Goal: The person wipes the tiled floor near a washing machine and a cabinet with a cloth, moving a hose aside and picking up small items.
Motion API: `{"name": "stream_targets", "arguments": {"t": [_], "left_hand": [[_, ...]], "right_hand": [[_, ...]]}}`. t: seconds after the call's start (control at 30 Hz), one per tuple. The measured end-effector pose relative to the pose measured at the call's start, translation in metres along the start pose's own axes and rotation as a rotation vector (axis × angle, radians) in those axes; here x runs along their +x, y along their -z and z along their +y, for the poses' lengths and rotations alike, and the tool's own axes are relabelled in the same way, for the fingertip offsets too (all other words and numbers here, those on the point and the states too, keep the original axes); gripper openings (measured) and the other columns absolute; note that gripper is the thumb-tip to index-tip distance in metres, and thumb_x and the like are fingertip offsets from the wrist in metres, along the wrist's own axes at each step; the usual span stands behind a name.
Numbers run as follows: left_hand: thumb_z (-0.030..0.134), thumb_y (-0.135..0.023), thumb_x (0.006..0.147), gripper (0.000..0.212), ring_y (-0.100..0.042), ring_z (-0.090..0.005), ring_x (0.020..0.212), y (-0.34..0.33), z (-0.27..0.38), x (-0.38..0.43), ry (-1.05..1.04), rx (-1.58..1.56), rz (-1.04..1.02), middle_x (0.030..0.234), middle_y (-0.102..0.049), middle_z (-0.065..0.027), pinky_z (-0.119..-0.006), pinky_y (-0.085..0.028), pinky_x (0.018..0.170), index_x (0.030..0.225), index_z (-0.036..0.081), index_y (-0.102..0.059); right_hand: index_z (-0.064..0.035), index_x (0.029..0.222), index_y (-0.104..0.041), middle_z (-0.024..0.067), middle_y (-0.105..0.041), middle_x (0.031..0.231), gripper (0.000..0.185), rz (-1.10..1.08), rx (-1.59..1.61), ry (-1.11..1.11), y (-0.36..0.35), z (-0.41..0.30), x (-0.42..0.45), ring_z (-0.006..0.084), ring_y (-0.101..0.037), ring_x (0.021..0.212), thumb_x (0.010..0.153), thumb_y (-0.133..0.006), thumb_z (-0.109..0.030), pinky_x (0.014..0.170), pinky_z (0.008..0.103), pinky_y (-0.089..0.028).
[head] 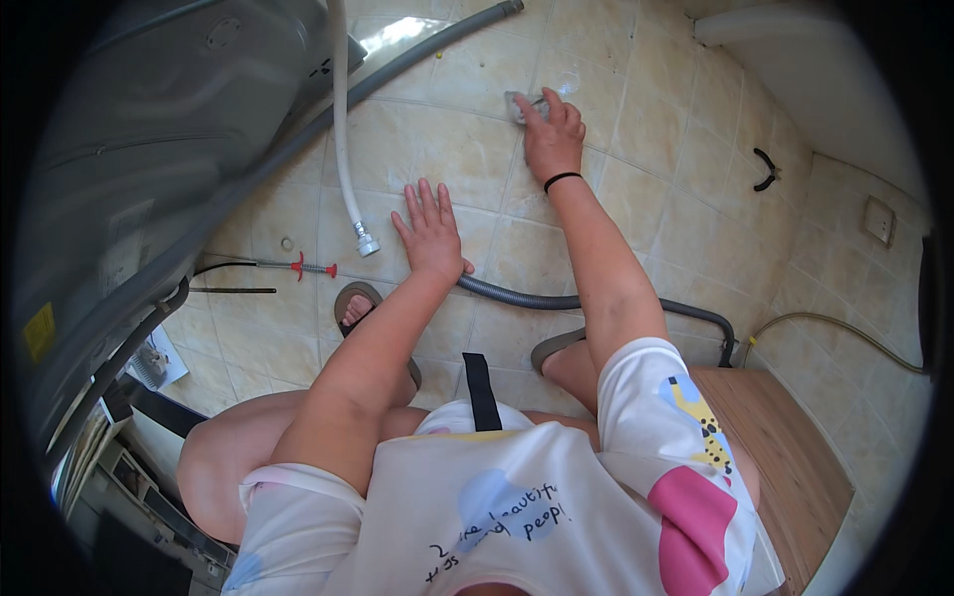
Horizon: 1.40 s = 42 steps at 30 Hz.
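My right hand (553, 138) presses a crumpled grey cloth or wipe (522, 108) onto the tiled floor (477, 149), a black band round its wrist. Palm down and fingers spread, my left hand (432, 238) rests on the floor with nothing visible in it. Beside its heel lies a grey corrugated drain hose (514, 296); whether they touch, I cannot tell. A white hose with a plastic nut (367, 243) hangs to the left of that hand. Further left lies a drain-cleaning claw tool with red plunger and grip (299, 267).
A large grey appliance (186, 112) stands tilted at the left, with a long grey hose (417, 52) across it. Black-handled pliers (766, 170) lie at the right. Near my right knee is a wooden board (782, 462); a yellowish tube (842, 322) runs along the wall.
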State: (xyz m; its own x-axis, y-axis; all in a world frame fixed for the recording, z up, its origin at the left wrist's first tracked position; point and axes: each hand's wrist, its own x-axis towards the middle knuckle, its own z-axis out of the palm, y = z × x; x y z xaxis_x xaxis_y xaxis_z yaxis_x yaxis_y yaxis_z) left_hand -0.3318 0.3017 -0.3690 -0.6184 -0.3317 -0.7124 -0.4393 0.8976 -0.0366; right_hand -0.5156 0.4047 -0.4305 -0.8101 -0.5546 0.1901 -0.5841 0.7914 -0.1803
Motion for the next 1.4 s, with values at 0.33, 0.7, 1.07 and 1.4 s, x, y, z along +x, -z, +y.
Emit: {"name": "stream_targets", "arguments": {"t": [0.33, 0.7, 1.07, 1.4], "left_hand": [[0.048, -0.084, 0.053, 0.134, 0.007, -0.0391, 0.141, -0.019, 0.0, -0.01, 0.113, -0.219, 0.0, 0.152, 0.004, -0.0241, -0.058, -0.006, 0.11, 0.146, -0.001, -0.001], [0.048, -0.082, 0.058, 0.13, 0.009, -0.0411, 0.14, -0.009, 0.001, 0.012, -0.056, -0.358, 0.138, 0.152, 0.007, -0.025, -0.06, -0.004, 0.109, 0.145, -0.002, 0.001], [0.067, -0.044, 0.079, 0.106, 0.022, -0.0466, 0.135, 0.014, -0.005, 0.076, 0.308, -0.292, -0.109, 0.149, 0.025, -0.0202, -0.065, -0.002, 0.105, 0.145, 0.008, 0.015], [0.055, -0.081, 0.057, 0.142, 0.028, -0.0483, 0.131, 0.054, 0.022, 0.068, 0.33, -0.349, -0.204, 0.143, 0.031, -0.0284, -0.067, 0.0, 0.103, 0.142, 0.019, 0.027]], "right_hand": [[-0.0233, 0.114, -0.063, 0.0049, -0.045, 0.136, 0.034, -0.308, 0.414, 0.531, -0.003, -0.118, -0.039, 0.0277, -0.042, 0.123, 0.082, -0.053, -0.022, 0.097, 0.0436, -0.035], [-0.0262, 0.112, -0.064, 0.0022, -0.052, 0.121, 0.037, 0.01, 0.174, -0.094, -0.023, -0.017, 0.029, 0.0264, -0.047, 0.108, 0.077, -0.061, -0.016, 0.092, 0.0428, -0.037], [-0.0235, 0.117, -0.059, 0.0118, -0.049, 0.124, 0.036, 0.128, 0.476, -0.136, -0.027, -0.167, 0.076, 0.0323, -0.044, 0.115, 0.082, -0.057, -0.016, 0.092, 0.0473, -0.039], [-0.0176, 0.12, -0.058, 0.0082, -0.046, 0.133, 0.038, 0.024, 0.251, -0.094, -0.05, -0.086, 0.109, 0.0281, -0.035, 0.129, 0.082, -0.055, -0.017, 0.102, 0.0494, -0.027]]}}
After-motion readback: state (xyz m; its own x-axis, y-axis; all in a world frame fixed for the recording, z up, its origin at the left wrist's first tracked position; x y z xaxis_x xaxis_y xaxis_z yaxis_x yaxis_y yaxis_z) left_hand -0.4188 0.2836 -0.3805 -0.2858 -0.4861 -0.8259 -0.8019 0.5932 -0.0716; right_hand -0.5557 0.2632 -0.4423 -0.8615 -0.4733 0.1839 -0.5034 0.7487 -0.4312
